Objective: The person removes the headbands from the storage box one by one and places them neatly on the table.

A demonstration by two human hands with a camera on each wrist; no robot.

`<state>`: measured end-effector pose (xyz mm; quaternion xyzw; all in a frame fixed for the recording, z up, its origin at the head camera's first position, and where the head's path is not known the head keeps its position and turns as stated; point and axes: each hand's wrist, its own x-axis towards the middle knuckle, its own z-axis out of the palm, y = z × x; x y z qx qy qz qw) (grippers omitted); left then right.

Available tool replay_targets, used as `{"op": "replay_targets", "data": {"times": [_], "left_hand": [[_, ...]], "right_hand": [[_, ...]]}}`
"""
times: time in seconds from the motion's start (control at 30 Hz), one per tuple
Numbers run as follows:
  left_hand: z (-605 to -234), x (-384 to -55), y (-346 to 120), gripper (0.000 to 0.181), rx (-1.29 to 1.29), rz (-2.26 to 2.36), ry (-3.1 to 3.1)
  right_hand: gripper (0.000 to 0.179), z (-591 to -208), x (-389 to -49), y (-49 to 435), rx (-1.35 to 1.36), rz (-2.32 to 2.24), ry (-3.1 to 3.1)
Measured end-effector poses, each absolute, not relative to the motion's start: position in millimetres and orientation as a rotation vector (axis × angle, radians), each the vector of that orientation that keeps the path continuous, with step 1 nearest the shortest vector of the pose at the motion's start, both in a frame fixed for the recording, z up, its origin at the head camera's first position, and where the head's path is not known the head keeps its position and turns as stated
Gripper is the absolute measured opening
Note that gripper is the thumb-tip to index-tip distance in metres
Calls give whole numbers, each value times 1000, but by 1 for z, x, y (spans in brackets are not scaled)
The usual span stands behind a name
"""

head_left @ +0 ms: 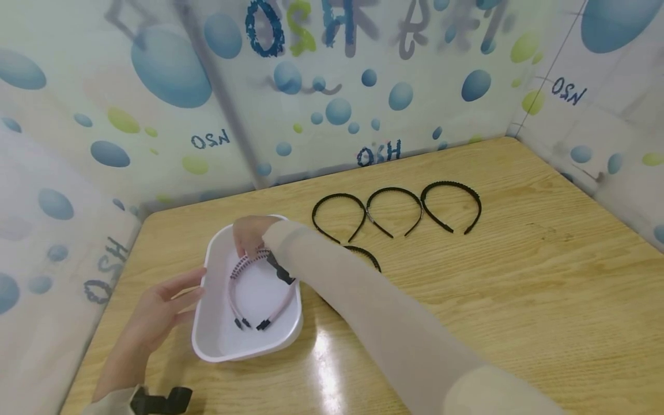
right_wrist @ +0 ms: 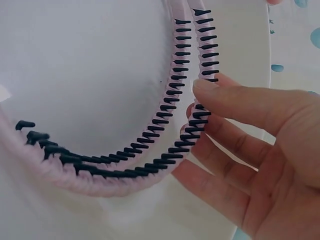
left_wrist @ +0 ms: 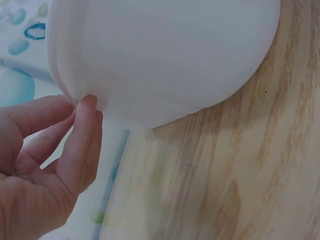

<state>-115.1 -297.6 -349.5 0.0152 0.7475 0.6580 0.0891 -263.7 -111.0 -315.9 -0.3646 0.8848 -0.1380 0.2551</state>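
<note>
Spotted wall sheeting [head_left: 337,109], blue and green, behind the tub. Wood-grain table [head_left: 493,276] beneath it. White tub [head_left: 215,314], rounded corners. Left hand [head_left: 161,311] at tub's left side, thumb and fingertips together, pinching its rim. Right hand [head_left: 253,233] inside tub at far end, thumb and fingers clamped on a pink headband [right_wrist: 115,186], dark-toothed; second pink headband [right_wrist: 175,67] close beside it, also in tub. Three black headbands [head_left: 394,189] in a row, right of tub and farther back; fourth black headband [head_left: 369,253], partly hidden, nearer tub.

Two pink, black-toothed headbands [head_left: 240,268], the right hand [head_left: 254,233] pinching one near twelve o'clock, are inside a white tub [head_left: 214,323], ends toward six.
</note>
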Motion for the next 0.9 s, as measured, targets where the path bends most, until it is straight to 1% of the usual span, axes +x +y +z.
{"op": "replay_targets", "data": {"times": [0.27, 0.5, 0.9], "left_hand": [[-349, -116, -297, 35, 18, 1924, 2257], [-349, -115, -297, 35, 2, 1896, 2278], [-351, -116, -299, 35, 39, 1936, 2256]], "right_hand": [[28, -306, -255, -102, -1013, -431, 2389], [27, -304, -255, -102, -1005, -447, 2369], [24, -283, -253, -105, -980, -456, 2331]]}}
